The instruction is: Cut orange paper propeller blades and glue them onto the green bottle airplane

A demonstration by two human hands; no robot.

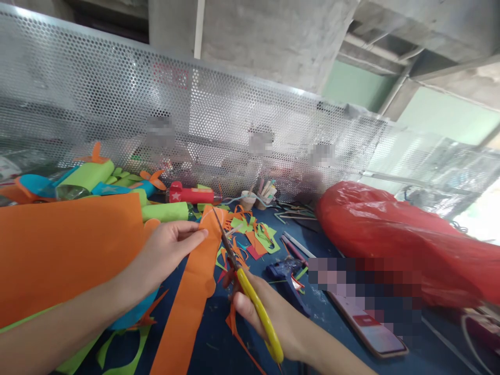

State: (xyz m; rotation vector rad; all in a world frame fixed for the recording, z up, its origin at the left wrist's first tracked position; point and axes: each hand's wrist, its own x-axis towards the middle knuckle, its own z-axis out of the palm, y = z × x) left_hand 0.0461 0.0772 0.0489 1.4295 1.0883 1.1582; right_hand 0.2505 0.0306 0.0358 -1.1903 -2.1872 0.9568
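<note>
Left hand (172, 247): closing thumb and fingers on an orange strip (191, 302), pinching its left edge close to the far end. Right hand (260, 307): gripping yellow-handled scissors (242, 281), blades pointing far and leftward, overlapping the strip's far right edge; blade gap, cannot tell. Orange strip: running from the near edge, centre-left, up to the left hand, above a blue table (328, 323).

Left side: large orange sheet (70, 250), lying beside the left forearm; green-wrapped cylinder (91, 174), resting beyond it.

Far centre: red rocket-like piece (191, 195), lying on its side; two cups, one (266, 195) holding sticks. Coloured scraps (255, 245), scattering just right of the blades.

Right side: blue glue gun (287, 271), lying near the right hand; phone (375, 333), partly blurred, lying farther right; red plastic bag (390, 234), bulging beyond it.

Far background: perforated metal screen (234, 120), standing behind everything.
</note>
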